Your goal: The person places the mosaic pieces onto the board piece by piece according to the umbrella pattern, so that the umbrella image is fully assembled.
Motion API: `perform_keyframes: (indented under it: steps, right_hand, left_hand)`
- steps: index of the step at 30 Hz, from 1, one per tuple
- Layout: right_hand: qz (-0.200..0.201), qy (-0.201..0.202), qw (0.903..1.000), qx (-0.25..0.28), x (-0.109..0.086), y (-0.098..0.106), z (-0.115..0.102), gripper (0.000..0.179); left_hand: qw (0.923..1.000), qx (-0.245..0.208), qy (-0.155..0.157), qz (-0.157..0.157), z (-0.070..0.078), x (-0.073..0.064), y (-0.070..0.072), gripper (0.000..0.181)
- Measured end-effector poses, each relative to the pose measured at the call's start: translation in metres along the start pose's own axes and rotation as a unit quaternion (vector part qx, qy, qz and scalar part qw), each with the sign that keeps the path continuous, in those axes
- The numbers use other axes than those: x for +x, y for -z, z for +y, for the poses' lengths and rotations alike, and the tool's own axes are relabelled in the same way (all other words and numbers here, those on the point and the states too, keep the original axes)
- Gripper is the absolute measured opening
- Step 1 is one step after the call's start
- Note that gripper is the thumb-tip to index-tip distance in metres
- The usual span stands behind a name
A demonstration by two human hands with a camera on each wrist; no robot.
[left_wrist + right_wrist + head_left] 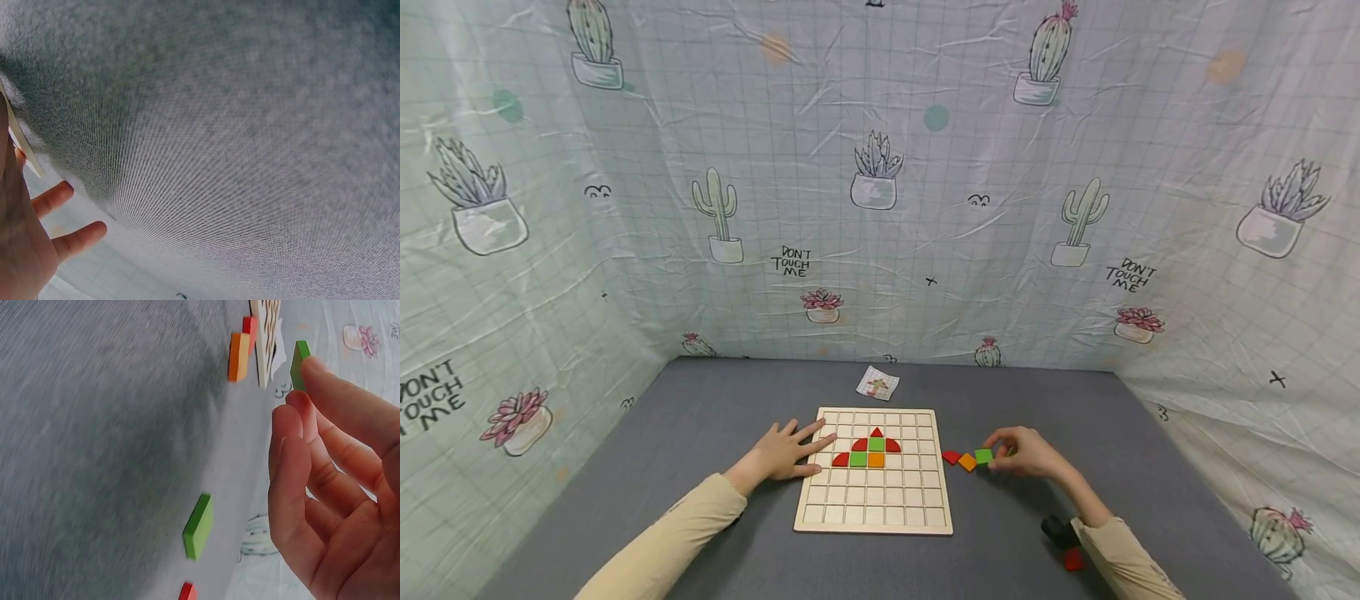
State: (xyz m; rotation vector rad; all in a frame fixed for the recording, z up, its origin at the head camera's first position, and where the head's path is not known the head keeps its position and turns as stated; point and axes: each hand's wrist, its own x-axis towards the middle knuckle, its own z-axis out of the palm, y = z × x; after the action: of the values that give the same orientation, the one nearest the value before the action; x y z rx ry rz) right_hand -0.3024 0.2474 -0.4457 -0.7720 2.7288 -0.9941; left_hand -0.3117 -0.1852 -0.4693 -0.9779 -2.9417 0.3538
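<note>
My right hand point(1030, 453) pinches a green square tile point(299, 365) between thumb and fingertips, just right of the wooden grid board point(872, 518). My left hand point(784, 452) lies with spread fingers over the board's left edge, fingertips on its squares. On the board sits a pattern of red rounded pieces point(892, 446), green squares point(858, 459), an orange square point(876, 460) and a red triangle point(877, 433) at the top. A loose orange tile point(236, 357) and red piece point(250, 330) lie between board and right hand. Another green tile point(199, 526) is on the table under that hand.
Behind the board a small paper card point(877, 383) with a printed pattern lies on the grey table point(737, 396). A further red piece point(187, 592) shows at the bottom of the right wrist view. A cactus-print curtain point(925, 217) encloses the table's back and sides.
</note>
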Motion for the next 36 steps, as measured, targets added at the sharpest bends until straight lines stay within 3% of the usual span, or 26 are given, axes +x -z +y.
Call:
perform_keyframes:
  steps: [36]
  right_hand:
    - [-0.023, 0.031, 0.9984, 0.041, 0.05, -0.052, -0.048, 0.028]
  left_hand:
    - [0.9999, -0.009, 0.003, -0.011, 0.001, 0.0, 0.004, 0.057]
